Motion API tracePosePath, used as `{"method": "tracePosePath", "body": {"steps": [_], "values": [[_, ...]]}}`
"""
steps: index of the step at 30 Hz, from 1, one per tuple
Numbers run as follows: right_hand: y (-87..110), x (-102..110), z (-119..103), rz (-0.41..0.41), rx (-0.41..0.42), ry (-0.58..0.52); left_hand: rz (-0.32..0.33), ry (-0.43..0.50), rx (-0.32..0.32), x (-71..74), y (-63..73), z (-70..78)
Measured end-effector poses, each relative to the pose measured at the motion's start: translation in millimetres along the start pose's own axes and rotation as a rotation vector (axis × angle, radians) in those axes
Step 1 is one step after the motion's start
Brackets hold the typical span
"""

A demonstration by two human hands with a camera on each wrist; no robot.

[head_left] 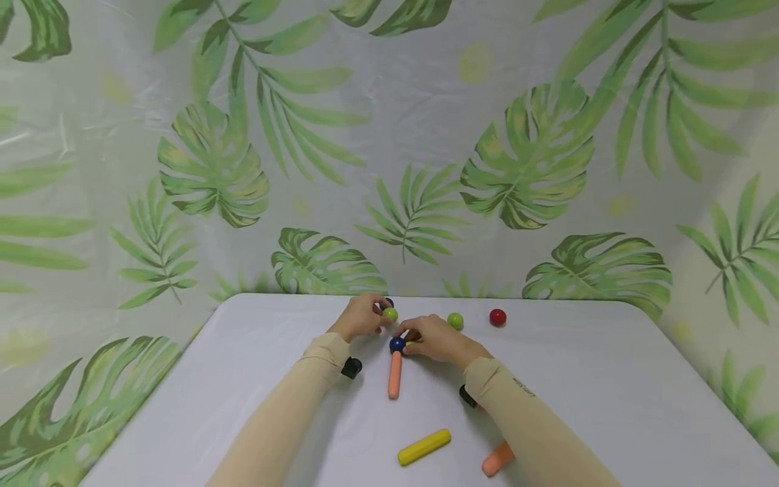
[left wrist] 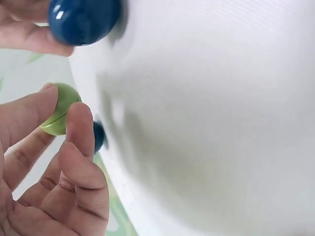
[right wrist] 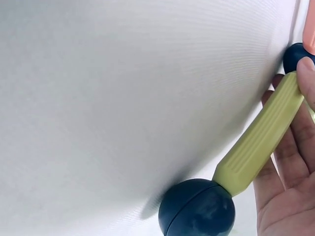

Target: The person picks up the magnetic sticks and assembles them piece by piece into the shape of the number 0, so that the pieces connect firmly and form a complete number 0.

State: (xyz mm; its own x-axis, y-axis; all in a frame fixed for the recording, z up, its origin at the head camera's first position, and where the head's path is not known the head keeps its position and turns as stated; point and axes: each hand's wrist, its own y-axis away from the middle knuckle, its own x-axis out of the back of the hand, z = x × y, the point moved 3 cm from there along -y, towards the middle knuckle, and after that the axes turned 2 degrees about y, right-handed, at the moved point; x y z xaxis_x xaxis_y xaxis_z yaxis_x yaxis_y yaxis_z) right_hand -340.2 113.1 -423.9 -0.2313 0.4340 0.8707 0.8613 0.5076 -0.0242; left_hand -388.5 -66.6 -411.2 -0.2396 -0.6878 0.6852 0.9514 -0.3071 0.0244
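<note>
My left hand (head_left: 363, 316) pinches a green ball (left wrist: 64, 109) between thumb and finger near the table's far edge. A dark blue ball (left wrist: 99, 136) shows just behind those fingers. To its right, my right hand (head_left: 439, 337) holds a yellow-green ridged stick (right wrist: 258, 137), thumb on one end and fingers behind. That end meets a blue ball (head_left: 397, 345), which also joins an orange stick (head_left: 394, 376) pointing back toward me. At the stick's other end sits another blue ball (right wrist: 197, 207); in the head view my right hand hides most of this stick.
A second green ball (head_left: 455, 320) and a red ball (head_left: 498, 317) lie at the back, right of my hands. Nearer me are a yellow stick (head_left: 424, 447) and another orange stick (head_left: 498, 459), partly under my right sleeve. A leaf-patterned curtain (head_left: 408, 135) hangs behind the white table (head_left: 268, 331).
</note>
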Motion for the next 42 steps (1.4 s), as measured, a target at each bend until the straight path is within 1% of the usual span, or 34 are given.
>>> {"method": "tracePosePath", "body": {"steps": [3, 7, 13, 19, 21, 28, 33, 39, 42], "values": [[-0.6, 1, 0, -0.011, -0.016, -0.006, 0.009, -0.007, -0.011, 7.3, 6.3, 1.1], [-3.0, 1, 1, -0.014, -0.016, -0.004, 0.022, -0.031, -0.016, 14.6, 14.0, 0.5], [-5.8, 2, 2, -0.002, 0.012, 0.02, 0.033, -0.068, -0.013, 21.8, 23.9, -1.5], [-7.9, 3, 3, 0.008, 0.056, 0.048, 0.039, -0.095, -0.03, 26.6, 37.6, -3.6], [-8.4, 3, 3, 0.008, 0.061, 0.052, 0.035, -0.094, -0.033, 27.2, 43.0, -5.2], [-11.5, 4, 2, -0.001, 0.031, 0.052, 0.007, -0.071, -0.023, 25.3, 65.3, -11.3], [-14.8, 3, 2, -0.002, 0.029, 0.064, -0.009, -0.052, -0.053, 22.6, 85.3, -11.8], [-17.1, 1, 0, -0.006, 0.039, 0.066, -0.045, -0.025, -0.091, 18.3, 108.8, -11.4], [-18.2, 0, -1, -0.008, 0.046, 0.065, -0.066, 0.002, -0.096, 15.9, 119.1, -12.6]]}}
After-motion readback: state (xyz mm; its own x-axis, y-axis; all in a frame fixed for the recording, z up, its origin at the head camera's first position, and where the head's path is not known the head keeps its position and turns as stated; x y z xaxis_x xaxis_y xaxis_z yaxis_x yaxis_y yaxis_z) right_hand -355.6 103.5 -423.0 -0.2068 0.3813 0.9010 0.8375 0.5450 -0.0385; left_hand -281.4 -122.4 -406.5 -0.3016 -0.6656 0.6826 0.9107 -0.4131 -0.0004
